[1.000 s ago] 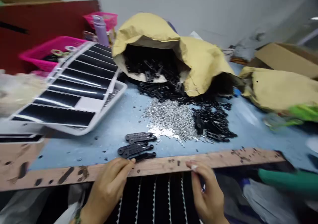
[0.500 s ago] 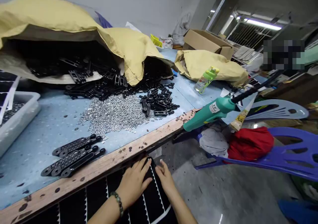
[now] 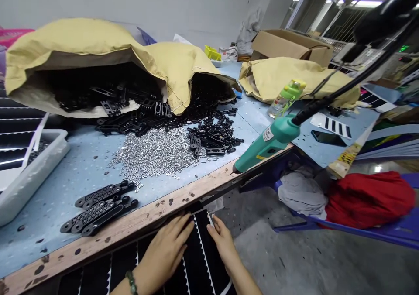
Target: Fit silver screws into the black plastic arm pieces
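This looks like a small assembly workshop: a blue-topped desk (image 3: 85, 164) with a scuffed wooden edge carries a heap of tiny metal screws and washers (image 3: 157, 151), beside yellow sacks (image 3: 78, 37) spilling black plastic parts (image 3: 212, 133). A green power screwdriver (image 3: 266, 142), an open cardboard box (image 3: 290, 44), a bare concrete floor (image 3: 262, 255) and strip lights (image 3: 368, 3) also show it.
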{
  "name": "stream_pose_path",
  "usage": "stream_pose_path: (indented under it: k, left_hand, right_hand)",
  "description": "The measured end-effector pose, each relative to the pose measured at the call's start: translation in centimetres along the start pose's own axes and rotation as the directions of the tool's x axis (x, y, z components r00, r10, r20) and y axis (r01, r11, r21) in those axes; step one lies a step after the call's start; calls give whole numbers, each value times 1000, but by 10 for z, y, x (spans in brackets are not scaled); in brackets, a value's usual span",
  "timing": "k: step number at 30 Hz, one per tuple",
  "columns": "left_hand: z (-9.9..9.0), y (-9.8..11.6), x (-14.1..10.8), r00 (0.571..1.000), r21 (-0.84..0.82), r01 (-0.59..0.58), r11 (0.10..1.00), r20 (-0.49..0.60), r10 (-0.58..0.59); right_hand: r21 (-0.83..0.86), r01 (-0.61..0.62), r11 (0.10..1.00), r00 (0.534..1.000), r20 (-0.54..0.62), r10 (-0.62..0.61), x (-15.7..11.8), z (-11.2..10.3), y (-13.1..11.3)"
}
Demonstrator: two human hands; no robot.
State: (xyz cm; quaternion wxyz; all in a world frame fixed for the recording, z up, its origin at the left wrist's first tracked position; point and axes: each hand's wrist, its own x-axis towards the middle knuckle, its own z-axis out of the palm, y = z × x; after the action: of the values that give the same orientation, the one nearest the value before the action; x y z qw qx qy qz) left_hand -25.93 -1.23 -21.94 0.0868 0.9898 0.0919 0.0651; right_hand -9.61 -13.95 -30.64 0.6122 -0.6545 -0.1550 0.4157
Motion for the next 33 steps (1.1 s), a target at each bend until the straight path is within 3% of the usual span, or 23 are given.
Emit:
stream_pose_path:
  k: [3, 6, 9, 14, 18, 21, 23, 24, 25, 26, 27, 28, 29, 30, 31, 32, 33]
  left_hand:
    - [2, 18, 30, 990, -38, -136, 990, 39, 137]
    - [5, 27, 68, 987, -90, -41, 995, 154, 55]
    - [8, 25, 91, 975, -101, -6, 995, 220, 28]
    - [6, 21, 93, 964, -85, 5, 996, 266, 18]
    - [3, 21, 90, 955, -98, 44, 994, 296, -13]
    - [-2, 24, 86, 960, -137, 53, 989, 279, -12]
    - [-10, 31, 81, 976, -296, 115, 948, 210, -53]
    - [-16, 35, 78, 976, -463, 186, 867, 191, -108]
    - [-24, 40, 74, 960, -667, 279, 691, 222, -173]
    - [-32, 44, 71, 930, -836, 365, 410, 305, -206]
    - [-41, 46, 68, 894, -905, 419, 75, 397, -206]
    - [-50, 48, 65, 867, -888, 408, -211, 449, -215]
    - [-59, 47, 61, 845, -837, 349, -422, 475, -244]
    - [-68, 44, 57, 825, -798, 263, -543, 478, -303]
    - [-75, 39, 52, 801, -794, 173, -582, 457, -386]
    - [-81, 33, 45, 775, -816, 112, -567, 429, -464]
    - [-86, 26, 37, 758, -848, 92, -522, 399, -515]
  right_hand:
    - [-55, 79, 995, 996, -37, -81, 0, -1, -4]
    - [-128, 138, 982, 988, -50, -146, 1, -2, -8]
    - [-230, 159, 960, 981, -71, -179, 2, -1, -10]
    - [-374, 197, 906, 958, -123, -259, 14, 0, -7]
    - [-427, 178, 887, 917, -254, -306, 29, -29, -5]
    - [-470, 167, 867, 859, -363, -362, 25, -57, -23]
    - [-520, 203, 830, 818, -376, -435, 15, -60, -46]
    - [-567, 262, 781, 783, -348, -515, 8, -54, -60]
    - [-620, 346, 704, 734, -289, -615, 1, -43, -73]
    - [-689, 472, 549, 629, -173, -758, -6, -29, -86]
    - [-722, 591, 359, 500, -22, -866, -13, -12, -98]
    - [-714, 674, 186, 380, 120, -917, -19, 4, -109]
    - [-688, 724, 47, 284, 234, -930, -25, 19, -118]
    - [-654, 755, -46, 230, 329, -916, -30, 32, -125]
    - [-607, 787, -115, 196, 422, -885, -35, 41, -132]
    - [-558, 817, -146, 184, 492, -851, -38, 46, -137]
    - [-528, 840, -129, 202, 524, -827, -40, 49, -143]
